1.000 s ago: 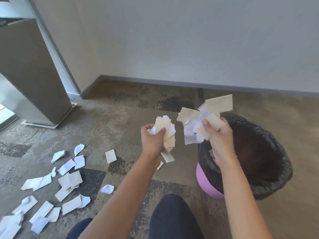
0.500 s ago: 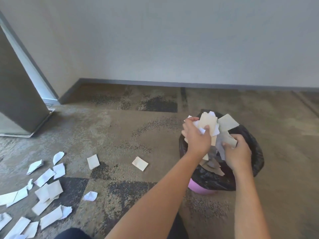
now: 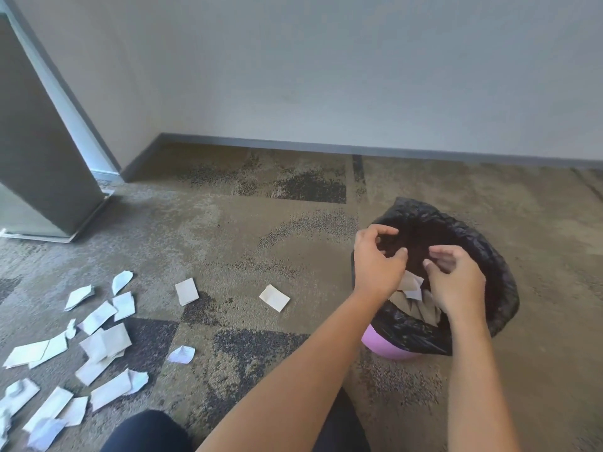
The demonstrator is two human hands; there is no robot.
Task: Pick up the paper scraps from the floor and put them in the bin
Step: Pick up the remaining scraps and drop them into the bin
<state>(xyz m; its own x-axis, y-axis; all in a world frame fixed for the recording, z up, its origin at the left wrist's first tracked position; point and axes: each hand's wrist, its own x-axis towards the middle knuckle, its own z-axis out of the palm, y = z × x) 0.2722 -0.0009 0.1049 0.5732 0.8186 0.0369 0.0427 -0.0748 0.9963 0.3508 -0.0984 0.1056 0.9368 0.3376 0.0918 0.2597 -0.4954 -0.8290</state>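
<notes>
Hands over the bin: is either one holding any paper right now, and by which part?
Neither. The left hand and right hand hang loosely curled and empty above the bin; scraps lie inside it.

The hands [image 3: 456, 282] hide part of the scraps in the bin [image 3: 417, 305]; floor scraps [image 3: 19, 415] run off the left edge

Count: one round pink plastic bin [image 3: 385, 349] with one black plastic liner bag [image 3: 489, 256]. Two bare hands, left hand [image 3: 375, 262] and right hand [image 3: 456, 282]. Roughly twenty white and beige paper scraps on the carpet [image 3: 101, 340]; exact number unclear where they overlap. Several more beige scraps in the bin [image 3: 411, 290], partly hidden.
</notes>
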